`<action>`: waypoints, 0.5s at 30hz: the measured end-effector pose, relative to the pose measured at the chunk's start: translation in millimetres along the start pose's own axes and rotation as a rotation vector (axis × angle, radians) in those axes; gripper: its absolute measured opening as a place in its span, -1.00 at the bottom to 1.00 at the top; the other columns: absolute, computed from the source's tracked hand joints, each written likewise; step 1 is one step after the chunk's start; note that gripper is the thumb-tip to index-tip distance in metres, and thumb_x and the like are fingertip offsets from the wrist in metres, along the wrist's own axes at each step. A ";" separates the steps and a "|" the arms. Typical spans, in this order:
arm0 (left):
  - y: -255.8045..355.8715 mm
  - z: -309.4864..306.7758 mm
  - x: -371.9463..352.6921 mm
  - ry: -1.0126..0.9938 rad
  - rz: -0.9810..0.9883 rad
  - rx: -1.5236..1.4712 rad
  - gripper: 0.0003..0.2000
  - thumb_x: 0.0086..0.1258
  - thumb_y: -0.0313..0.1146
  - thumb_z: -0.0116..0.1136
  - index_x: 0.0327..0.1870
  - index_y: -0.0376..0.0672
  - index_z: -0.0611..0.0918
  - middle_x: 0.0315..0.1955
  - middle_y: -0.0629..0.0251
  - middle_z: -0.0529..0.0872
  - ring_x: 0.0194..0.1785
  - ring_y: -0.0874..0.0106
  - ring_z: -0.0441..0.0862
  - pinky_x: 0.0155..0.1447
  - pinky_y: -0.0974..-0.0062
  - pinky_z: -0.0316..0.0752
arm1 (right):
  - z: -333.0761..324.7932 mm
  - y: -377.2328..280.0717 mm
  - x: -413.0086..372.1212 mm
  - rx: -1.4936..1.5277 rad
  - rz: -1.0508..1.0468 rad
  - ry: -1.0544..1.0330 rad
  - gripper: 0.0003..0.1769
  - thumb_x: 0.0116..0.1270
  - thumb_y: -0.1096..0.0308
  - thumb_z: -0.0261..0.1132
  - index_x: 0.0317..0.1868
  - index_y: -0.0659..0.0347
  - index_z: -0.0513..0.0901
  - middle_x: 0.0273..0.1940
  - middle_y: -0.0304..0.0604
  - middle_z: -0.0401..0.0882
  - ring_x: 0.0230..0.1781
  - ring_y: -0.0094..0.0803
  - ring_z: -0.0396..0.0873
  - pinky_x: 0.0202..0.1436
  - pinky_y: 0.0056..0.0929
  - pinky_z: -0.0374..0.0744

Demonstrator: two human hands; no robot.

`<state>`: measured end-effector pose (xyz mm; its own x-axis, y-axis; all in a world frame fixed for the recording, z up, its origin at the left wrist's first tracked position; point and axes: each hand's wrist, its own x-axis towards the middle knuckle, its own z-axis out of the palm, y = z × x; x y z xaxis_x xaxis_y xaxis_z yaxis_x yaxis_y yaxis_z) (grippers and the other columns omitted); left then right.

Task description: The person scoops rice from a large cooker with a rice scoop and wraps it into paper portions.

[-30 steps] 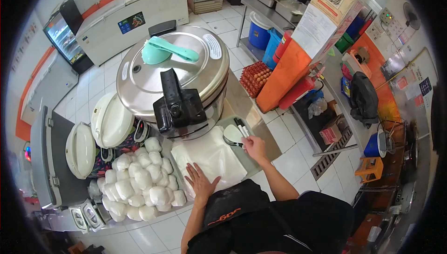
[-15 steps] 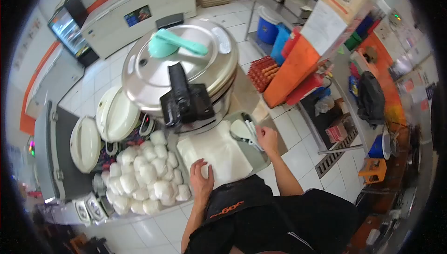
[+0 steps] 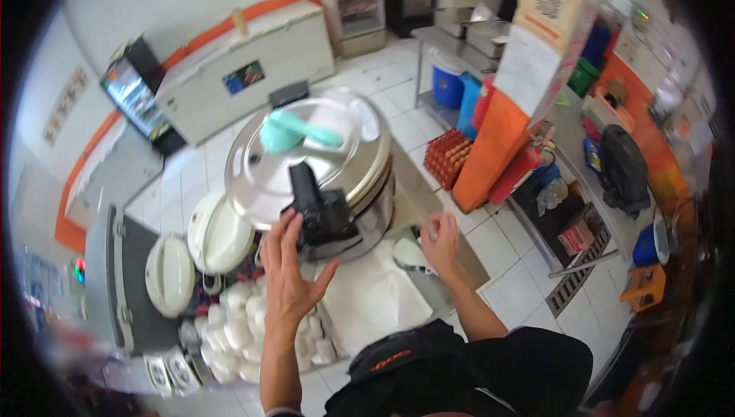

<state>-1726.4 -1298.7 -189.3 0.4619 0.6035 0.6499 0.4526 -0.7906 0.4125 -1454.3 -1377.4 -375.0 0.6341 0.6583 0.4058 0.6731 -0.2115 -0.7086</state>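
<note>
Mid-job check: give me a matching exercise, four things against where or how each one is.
1. Green scoop
2. Left hand
3. White sheets
4. Eggs

A. Beside the orange pillar
B. Lying in front of the pot
C. On the pot lid
D. Thumb out, near the black handle

Pairs: 1-C; 2-D; 3-B; 4-A

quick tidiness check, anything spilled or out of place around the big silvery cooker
No spill shows. The teal plastic scoop lies loose on the round silvery metal lid, perhaps misplaced: it might slide off if that opened.
</note>
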 end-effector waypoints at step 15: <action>-76.6 0.9 -8.2 0.160 0.826 0.334 -0.55 -0.07 -0.32 0.64 -0.09 0.15 0.71 -0.01 0.48 0.61 -0.02 0.35 0.61 0.08 0.25 0.47 | 90.8 -261.7 213.0 -0.234 -0.733 -0.272 -0.65 0.22 0.35 0.25 -0.05 0.44 0.58 -0.07 0.21 0.62 -0.01 0.05 0.60 0.00 -0.07 0.61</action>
<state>-1764.1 -1243.0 -226.7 0.6374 -0.1840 0.7483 0.2335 -0.8793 -0.4151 -1530.0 -1116.2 -155.5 -0.0928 0.8342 0.5437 0.9621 0.2157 -0.1668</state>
